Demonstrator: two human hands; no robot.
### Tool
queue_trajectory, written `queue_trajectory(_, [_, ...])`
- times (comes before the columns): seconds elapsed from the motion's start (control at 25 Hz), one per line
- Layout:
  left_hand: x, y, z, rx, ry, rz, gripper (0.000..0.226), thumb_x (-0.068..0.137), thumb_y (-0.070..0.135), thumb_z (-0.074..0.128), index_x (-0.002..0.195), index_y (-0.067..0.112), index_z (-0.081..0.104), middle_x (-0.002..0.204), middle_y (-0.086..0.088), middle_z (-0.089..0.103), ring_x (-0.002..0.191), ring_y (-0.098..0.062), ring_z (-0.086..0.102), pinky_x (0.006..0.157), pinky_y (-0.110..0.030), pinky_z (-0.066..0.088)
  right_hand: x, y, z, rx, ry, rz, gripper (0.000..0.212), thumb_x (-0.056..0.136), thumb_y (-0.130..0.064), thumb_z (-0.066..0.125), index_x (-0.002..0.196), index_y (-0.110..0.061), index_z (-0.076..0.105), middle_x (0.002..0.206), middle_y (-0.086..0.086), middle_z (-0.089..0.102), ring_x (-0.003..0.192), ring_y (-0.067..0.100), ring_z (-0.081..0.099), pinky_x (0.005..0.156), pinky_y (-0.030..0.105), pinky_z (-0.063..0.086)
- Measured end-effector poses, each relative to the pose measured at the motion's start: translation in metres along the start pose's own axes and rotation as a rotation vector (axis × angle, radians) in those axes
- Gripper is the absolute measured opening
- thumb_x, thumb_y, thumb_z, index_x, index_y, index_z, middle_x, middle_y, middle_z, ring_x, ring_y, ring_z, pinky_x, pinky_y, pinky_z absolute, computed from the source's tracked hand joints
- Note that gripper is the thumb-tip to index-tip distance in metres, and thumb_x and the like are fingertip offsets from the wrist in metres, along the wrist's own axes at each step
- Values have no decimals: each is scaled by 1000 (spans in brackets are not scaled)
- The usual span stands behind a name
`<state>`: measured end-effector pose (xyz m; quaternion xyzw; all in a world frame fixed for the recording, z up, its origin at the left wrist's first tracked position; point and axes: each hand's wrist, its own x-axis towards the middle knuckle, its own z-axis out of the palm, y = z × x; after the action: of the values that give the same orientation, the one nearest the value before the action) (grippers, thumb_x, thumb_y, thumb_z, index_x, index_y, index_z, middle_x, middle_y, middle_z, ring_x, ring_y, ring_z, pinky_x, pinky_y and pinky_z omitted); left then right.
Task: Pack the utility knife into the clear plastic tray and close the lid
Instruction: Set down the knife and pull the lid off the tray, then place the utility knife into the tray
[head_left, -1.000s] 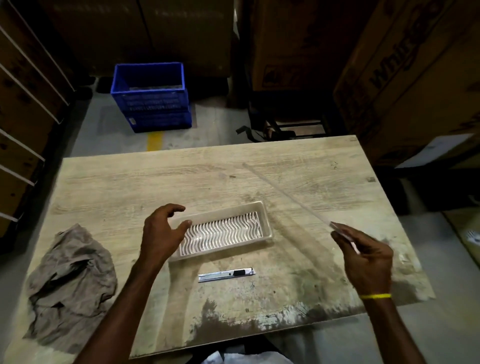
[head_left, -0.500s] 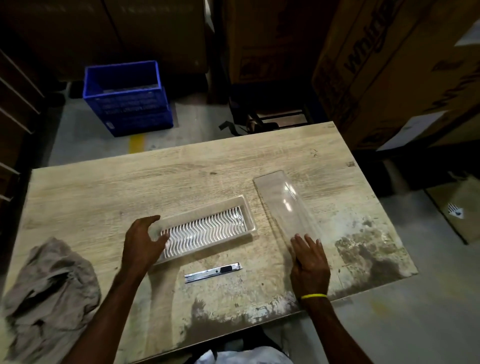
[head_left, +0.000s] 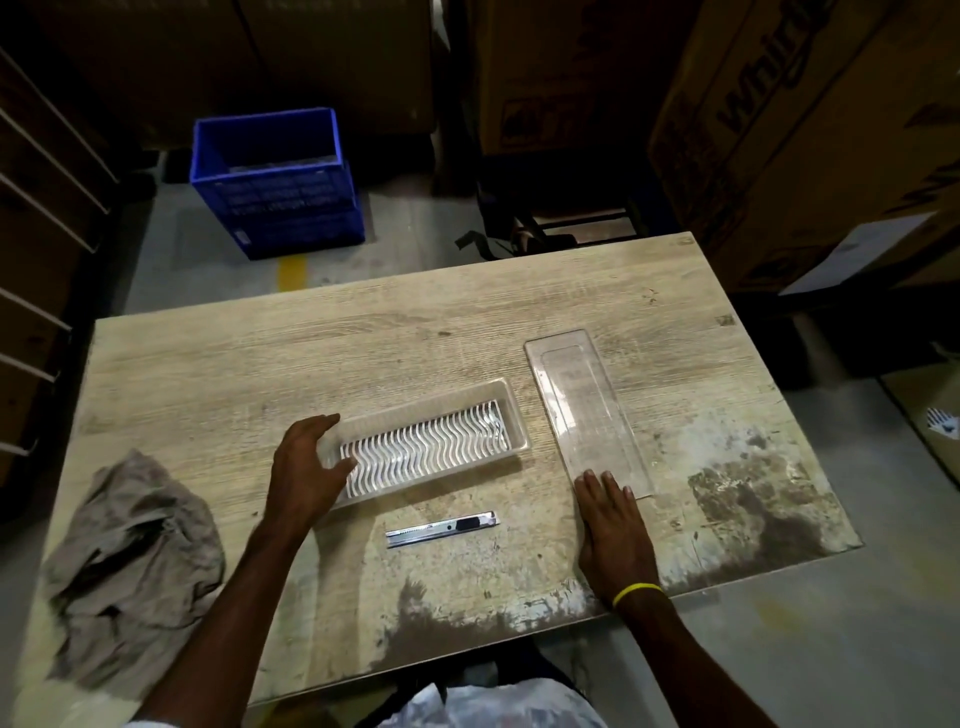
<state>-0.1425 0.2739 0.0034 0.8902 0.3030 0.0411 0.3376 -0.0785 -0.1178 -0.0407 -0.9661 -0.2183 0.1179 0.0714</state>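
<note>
A clear plastic tray (head_left: 511, 410) with a wavy ribbed floor lies open and empty in the middle of the wooden table (head_left: 363, 343). My left hand (head_left: 306, 470) grips its left end. The silver utility knife (head_left: 441, 529) lies flat on the table just in front of the tray, touching neither hand. The clear flat lid (head_left: 587, 405) rests on the table to the right of the tray. My right hand (head_left: 613, 530), with a yellow wristband, lies flat on the table, fingertips at the lid's near end, holding nothing.
A crumpled grey rag (head_left: 130, 561) sits on the table's left front corner. A blue plastic crate (head_left: 275, 182) stands on the floor beyond the table. Large cardboard boxes (head_left: 779, 130) rise behind and to the right. Metal racking (head_left: 36, 208) runs along the left.
My right hand laid the lid flat on the table right of the tray, let go and drew back toward the near edge. My left hand stayed on the tray's left end.
</note>
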Motion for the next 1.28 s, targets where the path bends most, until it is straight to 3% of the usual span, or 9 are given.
queue_trajectory(0.08, [1, 0, 1, -3, 1, 3, 66, 69, 6, 88, 130, 7, 65, 132, -17, 62, 114, -37, 62, 103, -45, 46, 3, -5, -7, 21, 34, 38, 70, 77, -2, 60, 146, -6, 44, 154, 14, 41, 145, 33, 34, 122, 47, 17])
queue_trajectory(0.2, [1, 4, 1, -15, 2, -7, 64, 69, 5, 87, 129, 6, 66, 132, -18, 63, 115, -37, 62, 104, -46, 47, 10, -31, -12, 152, 257, -69, 44, 72, -2, 72, 116, -9, 71, 121, 12, 71, 109, 31, 67, 103, 45, 46])
queue_trajectory(0.28, [0, 6, 0, -28, 4, -11, 64, 69, 4, 87, 130, 5, 65, 133, -18, 62, 116, -37, 62, 104, -46, 48, 17, -63, -11, 257, 304, -220, 27, 75, -7, 73, 101, -14, 75, 101, 5, 75, 93, 27, 69, 87, 39, 50])
queue_trajectory(0.36, [-1, 5, 0, -52, 13, -19, 66, 70, 2, 86, 132, 4, 63, 135, -19, 60, 116, -36, 62, 103, -44, 48, 21, -93, -11, 305, 216, -309, 19, 75, -12, 74, 94, -17, 75, 91, 1, 73, 86, 26, 68, 77, 37, 52])
queue_trajectory(0.48, [-3, 1, -2, -154, 72, -181, 68, 72, 5, 86, 135, 9, 61, 135, -15, 60, 97, -25, 66, 91, -35, 52, 29, -120, -8, 287, 37, -323, 21, 79, -26, 73, 99, -18, 74, 97, 0, 70, 91, 26, 65, 78, 38, 49])
queue_trajectory(0.6, [-5, -5, -6, -219, 134, -323, 59, 74, 16, 85, 129, 12, 65, 117, -9, 70, 82, -17, 65, 85, -31, 51, 33, -131, -2, 163, -155, -293, 36, 85, -42, 61, 115, -24, 68, 113, 0, 62, 104, 25, 56, 87, 37, 41])
queue_trajectory(0.8, [-9, -19, -10, -351, 115, -433, 49, 74, 18, 87, 120, 12, 69, 98, -4, 72, 91, -30, 72, 84, -52, 60, 29, -139, 5, 48, -132, -303, 32, 83, -41, 64, 110, -24, 70, 107, 2, 63, 99, 29, 58, 83, 39, 46])
queue_trajectory(1.04, [-11, -19, -8, -385, 102, -437, 46, 73, 15, 88, 116, 11, 71, 98, -5, 73, 93, -28, 72, 84, -53, 60, 31, -141, 5, -4, -136, -304, 22, 69, -36, 79, 87, -25, 77, 85, -1, 67, 80, 28, 64, 66, 36, 49])
queue_trajectory(1.28, [-13, -19, -7, -378, 89, -411, 49, 72, 12, 88, 118, 9, 70, 96, -7, 72, 89, -29, 72, 80, -53, 61, 38, -150, 9, 19, -187, -247, 11, 77, -31, 70, 86, -25, 70, 91, -2, 67, 93, 26, 61, 78, 36, 43])
